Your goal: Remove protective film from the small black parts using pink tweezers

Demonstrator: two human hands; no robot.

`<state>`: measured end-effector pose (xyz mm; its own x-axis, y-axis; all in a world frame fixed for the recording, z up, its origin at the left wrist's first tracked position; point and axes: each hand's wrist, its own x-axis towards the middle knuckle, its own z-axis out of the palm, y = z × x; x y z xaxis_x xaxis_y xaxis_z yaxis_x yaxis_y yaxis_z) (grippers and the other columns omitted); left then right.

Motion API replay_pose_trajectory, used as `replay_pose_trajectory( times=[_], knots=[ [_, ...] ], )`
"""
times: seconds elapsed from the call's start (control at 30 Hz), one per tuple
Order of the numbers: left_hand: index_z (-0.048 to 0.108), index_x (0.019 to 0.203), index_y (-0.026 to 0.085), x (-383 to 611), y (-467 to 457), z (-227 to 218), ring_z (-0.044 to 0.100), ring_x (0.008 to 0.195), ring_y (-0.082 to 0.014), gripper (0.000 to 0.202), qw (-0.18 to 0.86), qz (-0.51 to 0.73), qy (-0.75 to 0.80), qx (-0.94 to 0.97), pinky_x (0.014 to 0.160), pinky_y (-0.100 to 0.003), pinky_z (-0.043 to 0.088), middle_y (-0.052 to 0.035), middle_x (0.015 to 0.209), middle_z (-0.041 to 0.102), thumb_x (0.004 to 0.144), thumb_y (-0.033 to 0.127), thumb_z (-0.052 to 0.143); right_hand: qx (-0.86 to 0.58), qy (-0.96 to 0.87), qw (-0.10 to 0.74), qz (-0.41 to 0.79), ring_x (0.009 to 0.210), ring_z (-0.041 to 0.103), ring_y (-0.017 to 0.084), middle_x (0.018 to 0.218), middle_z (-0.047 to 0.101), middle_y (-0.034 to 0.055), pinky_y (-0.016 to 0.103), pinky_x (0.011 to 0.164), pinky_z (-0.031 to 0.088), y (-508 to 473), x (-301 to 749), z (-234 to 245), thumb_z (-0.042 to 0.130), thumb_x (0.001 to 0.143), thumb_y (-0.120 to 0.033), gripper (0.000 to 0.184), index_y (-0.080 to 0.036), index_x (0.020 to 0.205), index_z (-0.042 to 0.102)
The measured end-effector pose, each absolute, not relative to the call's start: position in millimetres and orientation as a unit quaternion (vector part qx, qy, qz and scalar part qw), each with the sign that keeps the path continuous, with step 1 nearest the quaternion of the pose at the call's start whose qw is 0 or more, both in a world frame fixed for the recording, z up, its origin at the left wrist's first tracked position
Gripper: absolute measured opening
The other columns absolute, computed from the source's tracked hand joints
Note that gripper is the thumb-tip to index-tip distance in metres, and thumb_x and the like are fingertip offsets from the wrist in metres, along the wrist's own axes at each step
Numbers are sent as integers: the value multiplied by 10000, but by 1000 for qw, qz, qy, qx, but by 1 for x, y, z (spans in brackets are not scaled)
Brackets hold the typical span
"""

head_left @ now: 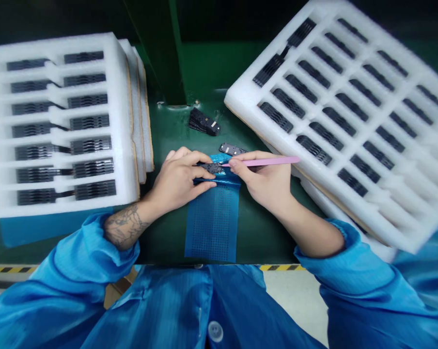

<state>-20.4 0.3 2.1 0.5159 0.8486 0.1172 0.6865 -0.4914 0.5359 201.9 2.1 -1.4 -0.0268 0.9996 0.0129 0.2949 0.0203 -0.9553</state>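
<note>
My left hand pinches a small black electronic part between thumb and fingers, over a blue plastic sheet. The sheet carries rows of tiny marks and its far end is shiny and creased. In my right hand is a pair of pink tweezers, whose tip touches or nearly touches the black part. What the tips hold, if anything, is too small to tell. Just beyond my right fingertips lies another black part. Farther back, several similar parts sit in a small stack.
White foam trays filled with black parts are stacked at the left. Another foam tray lies tilted at the right on top of others, some slots filled. A green post stands at the back of the green table.
</note>
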Motion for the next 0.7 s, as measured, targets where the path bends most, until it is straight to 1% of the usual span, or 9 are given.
replay_pose_trajectory(
  times=[0.1, 0.37, 0.57, 0.7],
  knots=[
    [792, 948, 305, -20, 0, 2, 582, 1029, -222, 125, 216, 188, 455, 843, 853, -398, 369, 15, 1192, 711, 883, 405, 756, -559, -578, 417, 424, 631, 679, 158, 751, 763, 38, 277, 550, 515, 2, 202, -1, 785, 829, -317, 118, -198, 828, 784],
    [794, 948, 302, -21, 0, 2, 584, 1025, -220, 135, 219, 188, 456, 842, 852, -404, 376, 11, 1198, 713, 883, 413, 754, -553, -577, 427, 423, 672, 701, 168, 762, 762, 39, 289, 596, 540, 2, 201, -3, 781, 838, -324, 125, -199, 827, 776],
    [792, 955, 307, -20, 0, 2, 581, 1025, -221, 128, 218, 186, 454, 843, 851, -400, 375, 15, 1198, 712, 887, 407, 751, -565, -577, 417, 417, 674, 705, 178, 750, 758, 42, 304, 594, 544, 3, 201, -1, 779, 838, -361, 167, -195, 822, 771],
    [791, 953, 309, -20, 1, 2, 584, 1025, -221, 127, 215, 187, 454, 844, 847, -397, 372, 16, 1196, 715, 882, 407, 756, -566, -581, 414, 414, 687, 710, 182, 751, 756, 41, 311, 609, 553, 3, 201, -2, 775, 844, -362, 163, -200, 827, 768]
  ],
)
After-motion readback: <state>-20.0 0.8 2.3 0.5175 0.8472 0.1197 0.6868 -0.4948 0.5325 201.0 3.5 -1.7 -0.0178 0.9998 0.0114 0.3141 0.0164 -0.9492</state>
